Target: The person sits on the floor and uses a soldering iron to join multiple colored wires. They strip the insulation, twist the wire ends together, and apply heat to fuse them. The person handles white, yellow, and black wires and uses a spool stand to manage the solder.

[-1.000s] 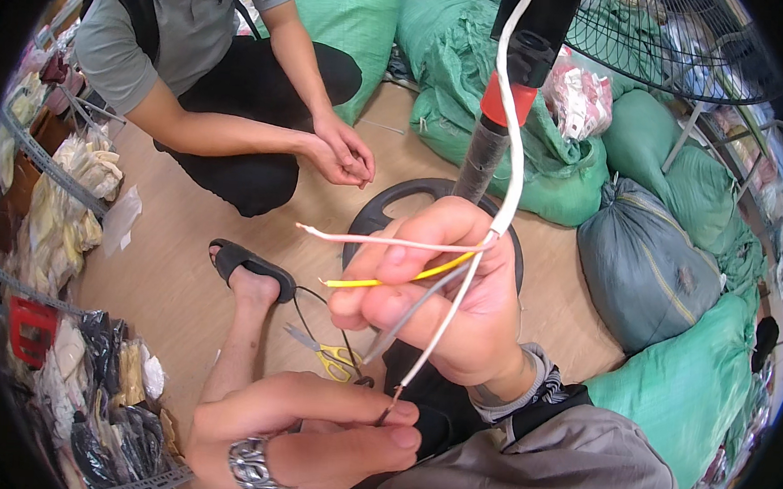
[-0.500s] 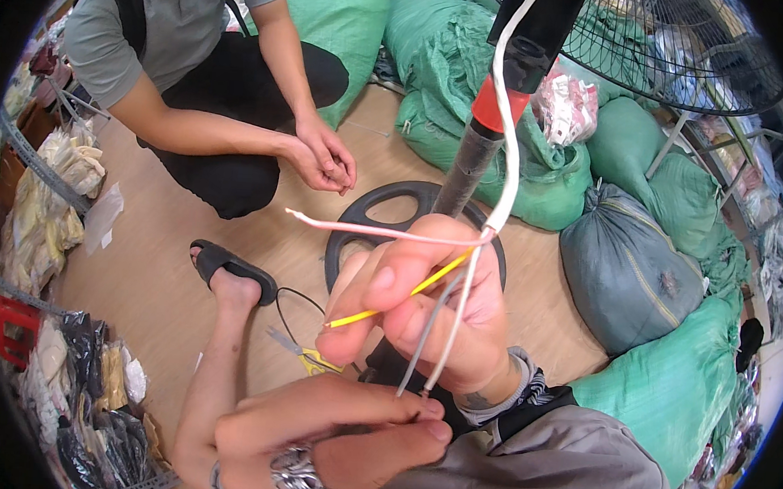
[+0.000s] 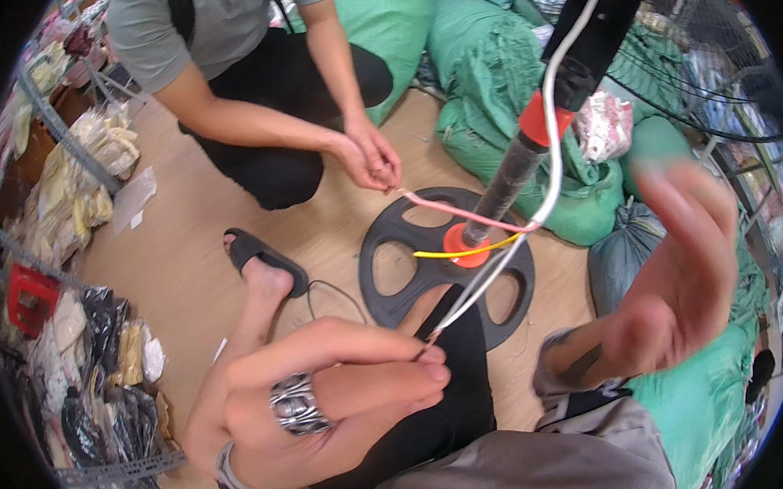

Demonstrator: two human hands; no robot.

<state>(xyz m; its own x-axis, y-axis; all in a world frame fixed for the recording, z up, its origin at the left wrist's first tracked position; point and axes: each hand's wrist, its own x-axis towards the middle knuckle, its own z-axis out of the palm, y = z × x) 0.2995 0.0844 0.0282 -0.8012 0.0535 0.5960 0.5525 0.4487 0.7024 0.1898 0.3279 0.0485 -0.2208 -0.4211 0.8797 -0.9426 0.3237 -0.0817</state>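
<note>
My left hand (image 3: 329, 384), wearing a wide silver ring, pinches the ends of a white wire (image 3: 474, 290) and a grey wire (image 3: 461, 304) at the lower middle. Their tips are bare copper. Both branch from a white cable (image 3: 551, 165), along with a pink wire (image 3: 465, 210) and a yellow wire (image 3: 445, 255) hanging loose. The cable runs down beside a fan pole (image 3: 507, 180) on a round black base (image 3: 381, 271). My right hand (image 3: 678, 253), blurred, is raised at the right, empty, with fingers loosely curved and apart.
A co-worker (image 3: 239, 101) crouches opposite with hands together. Green sacks (image 3: 467, 34) and a grey sack (image 3: 619, 267) line the back and right. A fan cage (image 3: 689, 74) is upper right. Bagged goods (image 3: 87, 378) line the left. My sandalled foot (image 3: 264, 273) rests on the floor (image 3: 140, 256).
My right hand has released the wires and swung up to the right. The pink and yellow wires now hang free. My left hand keeps its pinch, and the grey wire has joined the white one there.
</note>
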